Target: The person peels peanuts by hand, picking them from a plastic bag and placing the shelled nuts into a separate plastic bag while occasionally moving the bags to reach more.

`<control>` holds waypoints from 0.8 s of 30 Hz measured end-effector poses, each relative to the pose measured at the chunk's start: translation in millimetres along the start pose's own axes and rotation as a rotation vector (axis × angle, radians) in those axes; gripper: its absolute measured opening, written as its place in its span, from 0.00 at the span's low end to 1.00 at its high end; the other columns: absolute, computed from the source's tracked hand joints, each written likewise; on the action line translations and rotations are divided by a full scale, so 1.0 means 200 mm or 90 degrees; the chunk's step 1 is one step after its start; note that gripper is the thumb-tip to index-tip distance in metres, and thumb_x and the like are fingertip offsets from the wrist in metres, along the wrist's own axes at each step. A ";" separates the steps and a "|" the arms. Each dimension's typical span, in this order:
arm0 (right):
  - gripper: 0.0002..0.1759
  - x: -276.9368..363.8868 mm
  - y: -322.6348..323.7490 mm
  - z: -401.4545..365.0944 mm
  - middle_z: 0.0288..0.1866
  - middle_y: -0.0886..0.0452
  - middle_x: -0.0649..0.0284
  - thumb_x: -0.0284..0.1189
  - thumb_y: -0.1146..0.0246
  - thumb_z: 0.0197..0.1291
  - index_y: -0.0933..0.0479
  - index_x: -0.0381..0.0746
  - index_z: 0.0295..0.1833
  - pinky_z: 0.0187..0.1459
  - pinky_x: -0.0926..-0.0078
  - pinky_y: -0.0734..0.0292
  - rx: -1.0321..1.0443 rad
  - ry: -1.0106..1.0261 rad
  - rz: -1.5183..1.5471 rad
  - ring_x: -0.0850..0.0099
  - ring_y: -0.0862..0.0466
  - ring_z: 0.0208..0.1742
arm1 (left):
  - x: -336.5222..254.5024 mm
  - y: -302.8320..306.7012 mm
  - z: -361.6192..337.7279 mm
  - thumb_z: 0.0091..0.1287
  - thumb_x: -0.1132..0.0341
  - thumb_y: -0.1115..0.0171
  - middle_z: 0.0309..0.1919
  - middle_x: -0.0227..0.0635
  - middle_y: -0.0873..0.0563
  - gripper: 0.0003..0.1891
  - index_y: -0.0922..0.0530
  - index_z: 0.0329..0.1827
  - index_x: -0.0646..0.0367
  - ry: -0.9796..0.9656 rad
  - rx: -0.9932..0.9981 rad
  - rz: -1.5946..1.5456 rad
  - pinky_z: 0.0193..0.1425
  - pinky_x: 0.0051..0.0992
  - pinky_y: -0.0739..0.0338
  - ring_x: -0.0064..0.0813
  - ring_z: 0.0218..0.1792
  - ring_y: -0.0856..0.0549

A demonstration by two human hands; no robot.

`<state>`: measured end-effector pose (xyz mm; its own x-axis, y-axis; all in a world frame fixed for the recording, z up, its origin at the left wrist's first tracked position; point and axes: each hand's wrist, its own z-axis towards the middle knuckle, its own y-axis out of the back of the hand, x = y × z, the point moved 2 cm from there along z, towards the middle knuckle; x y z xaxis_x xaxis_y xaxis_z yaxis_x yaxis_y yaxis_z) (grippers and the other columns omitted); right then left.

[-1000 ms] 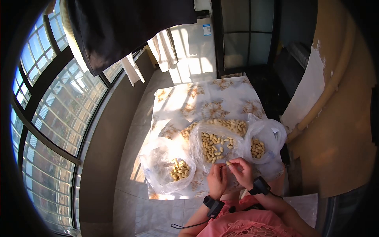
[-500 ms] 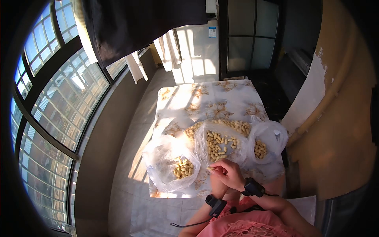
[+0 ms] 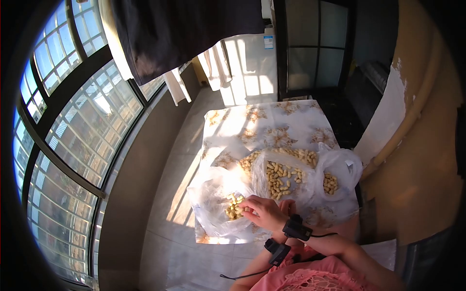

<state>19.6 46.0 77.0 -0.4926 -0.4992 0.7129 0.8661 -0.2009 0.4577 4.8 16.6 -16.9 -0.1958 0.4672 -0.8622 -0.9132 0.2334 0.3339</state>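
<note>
My right hand (image 3: 267,213) reaches across to the clear plastic bag (image 3: 208,220) on the left. Its fingers are bent and drawn together over the peanuts (image 3: 232,209) inside, with a peanut (image 3: 245,209) at the fingertips. My left hand (image 3: 288,207) is mostly hidden behind the right one, its fingers curled; what they hold, if anything, does not show. My forearms cross at the wrists. Just beyond my hands lies a middle plastic bag (image 3: 260,177) with many peanuts (image 3: 277,186) in its opening.
A third plastic bag (image 3: 347,167) with peanuts (image 3: 330,184) stands at the right. More peanuts (image 3: 303,155) lie behind the middle bag. All rest on a table with a flowered cloth (image 3: 228,123). Dark clothing (image 3: 189,34) hangs overhead; a barred window (image 3: 92,121) is at the left.
My right hand has moved left from in front of the middle bag to the peanuts in the left bag. My left hand now shows behind it. The view has shifted slightly.
</note>
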 end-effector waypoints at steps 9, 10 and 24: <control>0.10 -0.07 0.39 -0.19 0.40 0.17 0.61 0.20 0.33 0.60 0.20 0.38 0.48 0.35 0.73 0.21 -0.191 -0.083 -0.040 0.69 0.16 0.33 | -0.05 0.04 0.03 0.71 0.65 0.43 0.43 0.49 0.18 0.12 0.23 0.51 0.63 -0.037 -0.060 -0.026 0.45 0.42 0.23 0.52 0.42 0.17; 0.10 -0.10 0.45 -0.24 0.39 0.17 0.61 0.20 0.33 0.60 0.20 0.37 0.47 0.36 0.74 0.21 -0.228 -0.074 -0.074 0.69 0.16 0.33 | -0.09 0.07 0.05 0.73 0.65 0.46 0.43 0.49 0.20 0.12 0.24 0.52 0.63 -0.009 -0.063 -0.052 0.48 0.41 0.24 0.51 0.44 0.19; 0.15 -0.18 0.35 -0.55 0.47 0.16 0.62 0.25 0.28 0.51 0.17 0.41 0.47 0.41 0.65 0.18 0.015 -0.026 -0.114 0.59 0.14 0.42 | -0.10 0.10 0.06 0.76 0.55 0.54 0.50 0.46 0.30 0.21 0.24 0.53 0.65 -0.040 -0.110 -0.131 0.48 0.34 0.27 0.37 0.39 0.24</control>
<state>107.6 -42.1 24.3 -0.6418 -0.4225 0.6399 0.7625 -0.2630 0.5911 -4.6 23.1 11.5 0.0179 0.4779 -0.8783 -0.9801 0.1822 0.0791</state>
